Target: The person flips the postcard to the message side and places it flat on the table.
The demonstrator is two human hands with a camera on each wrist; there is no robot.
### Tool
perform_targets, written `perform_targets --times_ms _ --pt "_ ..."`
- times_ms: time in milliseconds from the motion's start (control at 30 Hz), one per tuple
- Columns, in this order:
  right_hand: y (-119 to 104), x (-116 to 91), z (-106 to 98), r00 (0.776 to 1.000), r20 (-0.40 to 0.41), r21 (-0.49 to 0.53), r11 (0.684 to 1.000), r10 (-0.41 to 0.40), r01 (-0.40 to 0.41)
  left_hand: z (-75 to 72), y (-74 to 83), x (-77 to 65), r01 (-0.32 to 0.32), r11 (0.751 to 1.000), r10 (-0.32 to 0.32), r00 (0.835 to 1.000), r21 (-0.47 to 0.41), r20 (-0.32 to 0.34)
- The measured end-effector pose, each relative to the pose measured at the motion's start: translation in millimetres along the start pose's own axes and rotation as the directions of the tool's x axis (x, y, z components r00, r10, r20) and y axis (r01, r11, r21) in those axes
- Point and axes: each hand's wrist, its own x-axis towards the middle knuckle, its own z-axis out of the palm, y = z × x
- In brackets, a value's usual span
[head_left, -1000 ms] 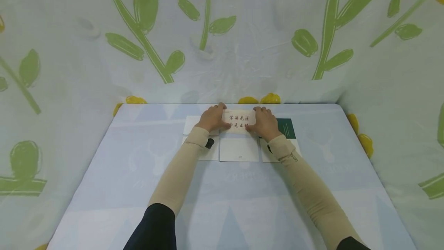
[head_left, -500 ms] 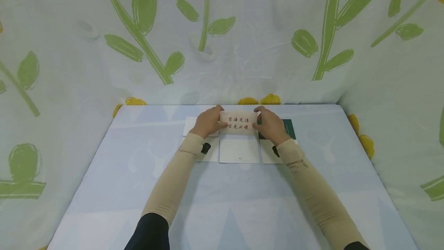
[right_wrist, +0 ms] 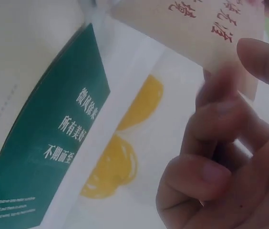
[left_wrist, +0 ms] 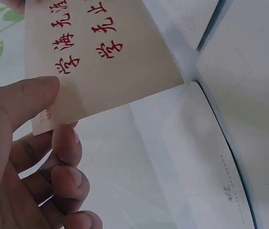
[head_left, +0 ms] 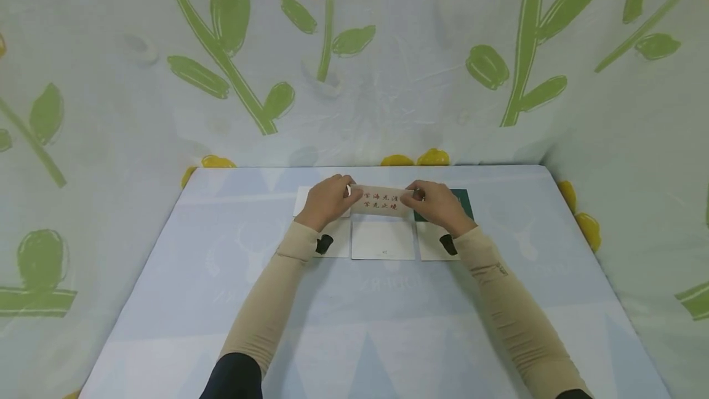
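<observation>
A beige card (head_left: 381,203) with red Chinese characters is held between both hands, tilted, just behind a white card (head_left: 382,241). My left hand (head_left: 325,201) pinches its left end; in the left wrist view the thumb (left_wrist: 39,98) lies on the printed face and fingers are behind. The right hand (head_left: 440,207) pinches the other end, thumb (right_wrist: 263,62) in front. A green card (right_wrist: 53,138) with white writing lies below the right hand in the right wrist view. The beige card appears raised above the table.
More white cards lie in a front row, one under the left wrist (head_left: 338,245) and one under the right (head_left: 431,240). Another white card (head_left: 301,197) is behind the left hand. A flower-printed sheet (head_left: 410,97) rises at the table's (head_left: 232,300) back edge.
Both hands have moved apart a little toward the card's ends. The right hand's fingers loosened, then pinched again. The card now tilts back more, and its upper edge sits lower in the view.
</observation>
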Motion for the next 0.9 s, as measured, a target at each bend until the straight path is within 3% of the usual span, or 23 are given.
perform_targets --times_ms 267,400,667,900 --pt "1.3 -4.8 -2.2 0.997 0.074 0.025 0.999 0.027 -0.029 -4.8 1.8 -9.5 -0.02 0.998 0.021 1.0 -0.064 0.011" --pt "-1.5 -8.6 -5.5 0.999 0.054 0.02 1.0 0.009 -0.01 -8.4 3.3 -13.4 -0.036 0.996 0.036 0.999 -0.079 -0.003" --pt "-9.0 -20.6 -13.8 0.999 -0.004 0.102 0.994 -0.05 0.05 -17.7 6.0 -21.7 -0.097 0.989 0.089 0.993 -0.109 -0.077" --pt "-9.6 -26.3 -13.4 0.997 -0.029 0.08 0.994 -0.066 0.068 -16.8 6.4 -27.3 -0.135 0.985 0.126 0.988 -0.107 -0.087"
